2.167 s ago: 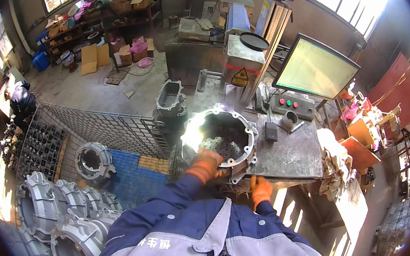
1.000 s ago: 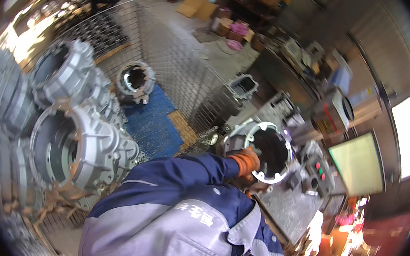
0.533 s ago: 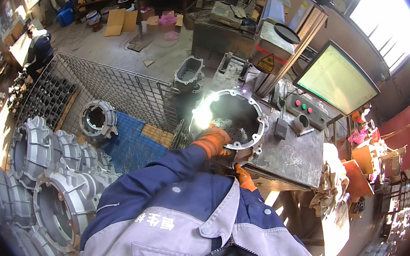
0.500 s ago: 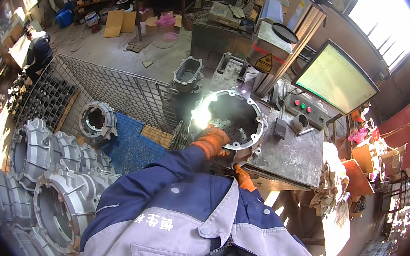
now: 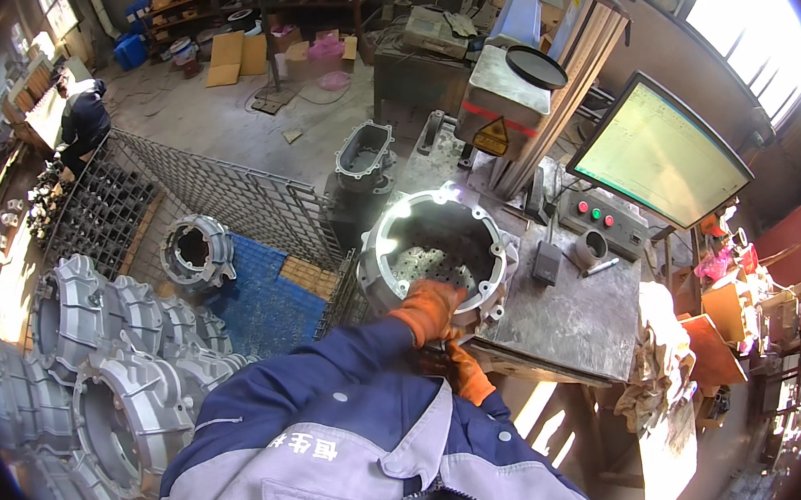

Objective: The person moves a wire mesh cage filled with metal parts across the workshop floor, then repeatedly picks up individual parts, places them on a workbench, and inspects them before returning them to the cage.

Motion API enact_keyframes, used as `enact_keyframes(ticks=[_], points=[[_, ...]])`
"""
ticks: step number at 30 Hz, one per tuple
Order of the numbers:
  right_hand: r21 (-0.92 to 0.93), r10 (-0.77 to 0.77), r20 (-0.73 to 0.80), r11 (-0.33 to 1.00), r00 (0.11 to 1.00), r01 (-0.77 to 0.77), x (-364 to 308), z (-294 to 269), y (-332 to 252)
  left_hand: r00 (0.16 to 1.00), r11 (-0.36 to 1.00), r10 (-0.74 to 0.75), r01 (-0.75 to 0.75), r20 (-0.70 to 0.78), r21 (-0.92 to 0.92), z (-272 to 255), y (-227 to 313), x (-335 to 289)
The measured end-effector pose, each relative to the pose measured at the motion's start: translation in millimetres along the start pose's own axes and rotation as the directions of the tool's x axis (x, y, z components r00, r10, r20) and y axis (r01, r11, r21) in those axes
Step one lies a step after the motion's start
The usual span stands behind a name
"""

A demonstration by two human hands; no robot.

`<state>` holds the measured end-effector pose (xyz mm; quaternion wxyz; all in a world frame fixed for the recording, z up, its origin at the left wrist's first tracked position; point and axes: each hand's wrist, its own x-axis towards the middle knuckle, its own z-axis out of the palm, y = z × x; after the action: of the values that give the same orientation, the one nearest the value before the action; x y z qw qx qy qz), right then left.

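A round, silver-grey cast metal housing sits open side up at the near left of the steel workbench. Bolt holes ring its flange, and small holes dot its floor. My left hand, in an orange glove, is closed over the housing's near rim. Lower and to the right, my right hand, gloved the same, is by the housing's near underside at the bench edge. Its fingertips are partly hidden, so its grip cannot be made out. Above the far side of the housing is a boxy machine head with a yellow warning triangle.
A monitor, a button box and a metal cup stand at the bench's right. Left of the bench is a mesh cage with one housing; more housings are stacked nearer. Another casting stands beyond; a person is far left.
The housing has shifted slightly left and nearer on the bench. My left hand has moved from its left rim round to the near rim. My right hand has come nearer; the glare has shrunk.
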<state>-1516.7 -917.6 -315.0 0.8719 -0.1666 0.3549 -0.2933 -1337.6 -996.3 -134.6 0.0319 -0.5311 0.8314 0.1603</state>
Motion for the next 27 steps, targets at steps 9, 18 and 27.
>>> enact_keyframes(ticks=[9,18,27], points=[[0.041,0.012,0.086,0.999,0.996,-0.016,-12.3,-8.4,-25.1,0.989,0.982,-0.135,0.141,0.056,-0.124,-13.2,14.4,13.9],[-0.016,0.066,0.052,0.998,0.996,-0.065,-8.8,-11.0,-44.1,0.991,0.971,-0.129,0.121,-0.023,-0.205,-7.3,13.6,19.4],[0.055,0.033,0.065,0.998,0.997,-0.037,-4.7,-12.0,-27.7,0.974,0.952,-0.214,0.191,-0.071,-0.240,1.8,19.8,7.2]])
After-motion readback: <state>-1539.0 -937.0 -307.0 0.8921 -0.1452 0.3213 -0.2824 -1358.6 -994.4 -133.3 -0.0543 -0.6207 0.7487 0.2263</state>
